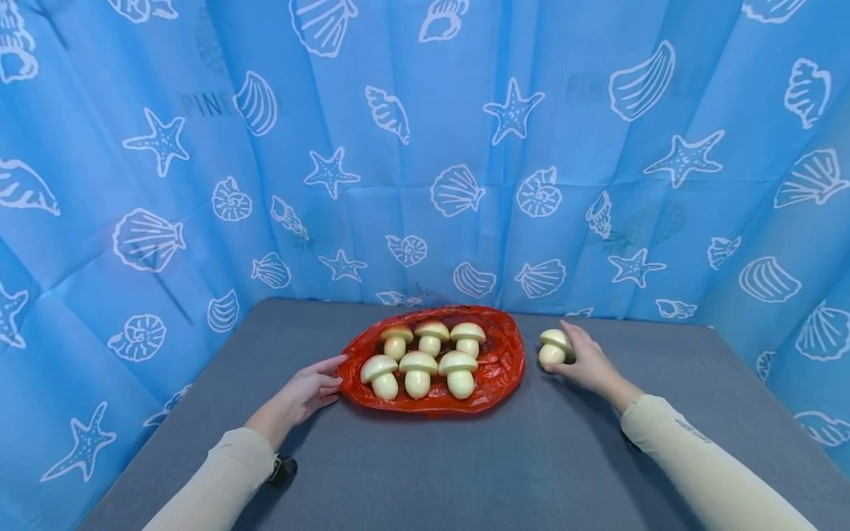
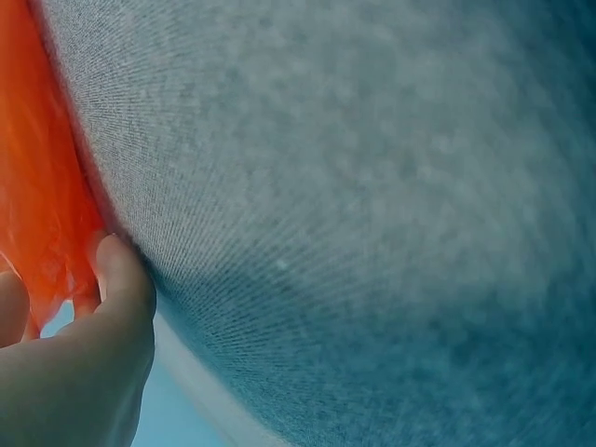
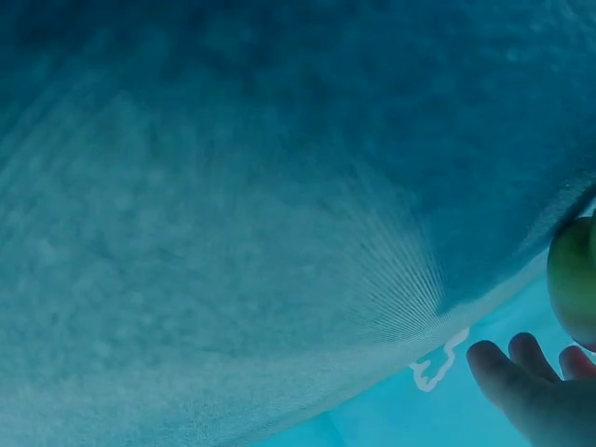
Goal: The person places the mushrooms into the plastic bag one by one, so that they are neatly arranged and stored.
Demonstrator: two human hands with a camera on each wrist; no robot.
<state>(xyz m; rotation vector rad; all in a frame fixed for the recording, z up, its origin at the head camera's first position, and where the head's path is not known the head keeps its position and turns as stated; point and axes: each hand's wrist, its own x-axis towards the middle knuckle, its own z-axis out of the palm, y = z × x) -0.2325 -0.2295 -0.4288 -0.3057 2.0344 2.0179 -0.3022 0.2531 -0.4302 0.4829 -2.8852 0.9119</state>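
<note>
A red plastic bag point(image 1: 501, 394), spread into an oval with a raised rim, lies on the table with several pale cream toy mushrooms in it, in two rows. At its left rim my left hand point(image 1: 312, 389) touches the plastic with loosely extended fingers. In the left wrist view the fingertips are right at the edge of the orange-red plastic. A single toy mushroom point(image 1: 551, 349) stands outside the bag on the right. Thumb and fingers of my right hand point(image 1: 589, 363) are spread around its right side. In the right wrist view the fingers point(image 3: 498, 368) are apart from the mushroom.
The grey cloth-covered table point(image 1: 425, 472) runs back to a blue curtain point(image 1: 425, 147) printed with white shells and starfish. The bag's far rim lies close to the table's back edge. A black band point(image 1: 284, 470) is on the left wrist.
</note>
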